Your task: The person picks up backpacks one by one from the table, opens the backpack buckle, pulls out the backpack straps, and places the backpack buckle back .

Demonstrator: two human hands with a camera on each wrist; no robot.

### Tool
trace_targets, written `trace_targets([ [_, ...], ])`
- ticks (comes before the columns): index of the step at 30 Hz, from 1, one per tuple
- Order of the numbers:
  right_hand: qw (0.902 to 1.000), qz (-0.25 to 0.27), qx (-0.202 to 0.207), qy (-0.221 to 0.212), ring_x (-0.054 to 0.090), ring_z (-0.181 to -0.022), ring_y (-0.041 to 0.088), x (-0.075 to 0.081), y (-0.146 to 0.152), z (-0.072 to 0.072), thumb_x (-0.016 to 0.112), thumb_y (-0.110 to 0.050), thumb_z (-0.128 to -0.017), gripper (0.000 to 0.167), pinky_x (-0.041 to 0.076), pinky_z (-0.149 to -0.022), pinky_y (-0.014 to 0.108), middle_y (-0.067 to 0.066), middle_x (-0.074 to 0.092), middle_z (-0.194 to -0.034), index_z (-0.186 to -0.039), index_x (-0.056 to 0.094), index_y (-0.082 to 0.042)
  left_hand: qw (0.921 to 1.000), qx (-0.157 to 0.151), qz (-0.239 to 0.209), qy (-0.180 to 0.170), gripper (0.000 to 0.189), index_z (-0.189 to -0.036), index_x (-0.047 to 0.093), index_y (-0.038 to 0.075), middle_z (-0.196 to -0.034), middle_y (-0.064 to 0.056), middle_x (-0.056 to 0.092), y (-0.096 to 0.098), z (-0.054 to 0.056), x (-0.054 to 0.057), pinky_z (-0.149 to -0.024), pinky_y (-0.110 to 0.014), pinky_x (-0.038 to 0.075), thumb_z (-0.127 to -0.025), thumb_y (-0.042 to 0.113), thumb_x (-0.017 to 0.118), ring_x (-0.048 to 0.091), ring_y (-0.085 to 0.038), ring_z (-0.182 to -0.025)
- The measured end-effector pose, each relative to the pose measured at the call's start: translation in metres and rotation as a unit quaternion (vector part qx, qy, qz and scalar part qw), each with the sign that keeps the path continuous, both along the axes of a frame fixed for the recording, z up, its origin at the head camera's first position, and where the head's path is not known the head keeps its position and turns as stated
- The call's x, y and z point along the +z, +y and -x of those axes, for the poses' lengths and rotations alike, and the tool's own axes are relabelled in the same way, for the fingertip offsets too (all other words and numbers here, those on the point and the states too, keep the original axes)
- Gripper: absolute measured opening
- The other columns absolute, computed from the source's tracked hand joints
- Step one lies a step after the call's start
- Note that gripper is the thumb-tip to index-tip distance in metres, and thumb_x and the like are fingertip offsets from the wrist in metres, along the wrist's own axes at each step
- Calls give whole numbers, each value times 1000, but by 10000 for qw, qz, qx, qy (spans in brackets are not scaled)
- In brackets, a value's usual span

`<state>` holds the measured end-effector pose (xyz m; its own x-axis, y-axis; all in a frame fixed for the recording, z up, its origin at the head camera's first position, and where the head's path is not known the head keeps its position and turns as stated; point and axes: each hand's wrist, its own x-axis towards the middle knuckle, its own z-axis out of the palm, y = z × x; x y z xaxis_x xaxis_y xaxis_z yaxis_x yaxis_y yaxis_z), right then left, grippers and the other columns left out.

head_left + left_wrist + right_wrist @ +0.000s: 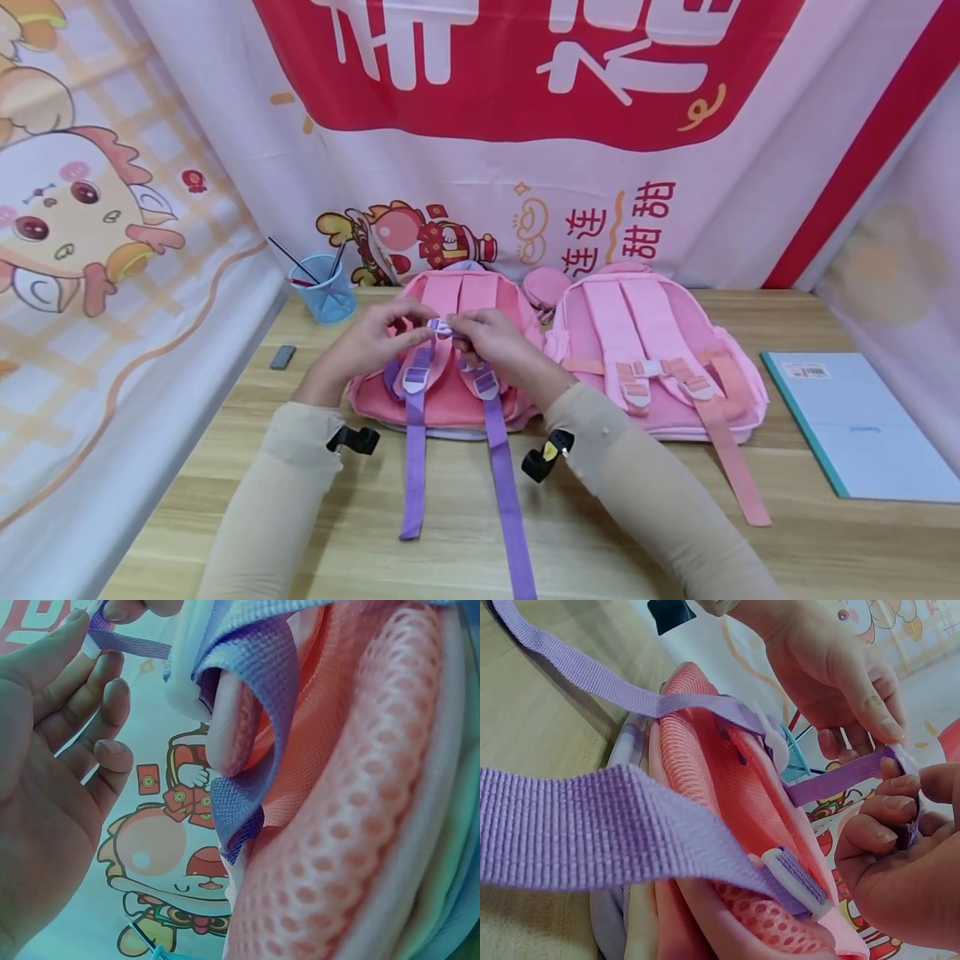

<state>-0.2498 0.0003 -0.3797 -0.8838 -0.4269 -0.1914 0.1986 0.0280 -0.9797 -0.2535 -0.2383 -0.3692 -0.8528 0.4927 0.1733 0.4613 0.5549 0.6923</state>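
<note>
Purple webbing (840,780), flat and finely ribbed, runs to a small white clip (440,327) held just above the pink backpack (453,408). We see the left hand (378,333) pinching one end of the clip between thumb and forefinger, its other fingers loosely bent and apart; the right hand (491,337) pinches the other end, fingers curled in. The backpack lies near the back edge of the worktop (375,533), left of its middle, straps uppermost, close beside a second backpack (660,342).

We judge the clip light, hard and a little slippery, best taken by its sides near the webbing, which should be limp and twist easily. The bag looks soft and light enough to shift under a pull. Coral mesh padding (352,795) shows round holes; white strap buckles (416,380) look smooth and stiff, and long purple tails (414,467) trail from them towards the near edge.
</note>
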Motion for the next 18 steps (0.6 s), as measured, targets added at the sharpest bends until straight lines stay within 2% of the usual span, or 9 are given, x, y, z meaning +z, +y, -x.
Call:
trace_targets([
  [4, 9989, 405, -70, -242, 44, -59, 12, -3, 3, 1, 49, -22, -115, 29, 37, -56, 25, 1, 54, -73, -101, 66, -3, 9999, 88, -94, -9, 23, -128, 76, 19, -108, -5, 70, -2, -1, -1, -82, -38, 52, -105, 24, 73, 60, -25, -99],
  [7, 9981, 497, -159, -316, 44, -61, 12, -4, 5, 1, 54, -16, -112, 22, 37, -56, 24, 1, 55, -75, -104, 68, -1, 9997, 173, -147, -80, 24, -127, 76, 20, -108, -4, 69, -4, -1, -2, -80, -35, 51, -104, 26, 74, 59, -26, -99],
  [12, 10000, 42, -70, -22, 46, -62, 12, -7, 8, 0, 63, -14, -109, 20, 40, -58, 25, 0, 55, -76, -115, 73, 2, 9994, 241, -203, -150, 24, -127, 77, 21, -109, -4, 69, -5, -2, -2, -81, -36, 51, -104, 28, 75, 59, -26, -100],
  [18, 9994, -256, 53, 221, 47, -64, 13, -9, 6, 2, 62, -15, -110, 22, 40, -61, 27, 1, 54, -75, -118, 73, 2, 9995, 216, -207, -92, 24, -127, 77, 21, -109, -4, 69, -5, -2, -3, -81, -38, 53, -104, 28, 75, 59, -26, -100],
])
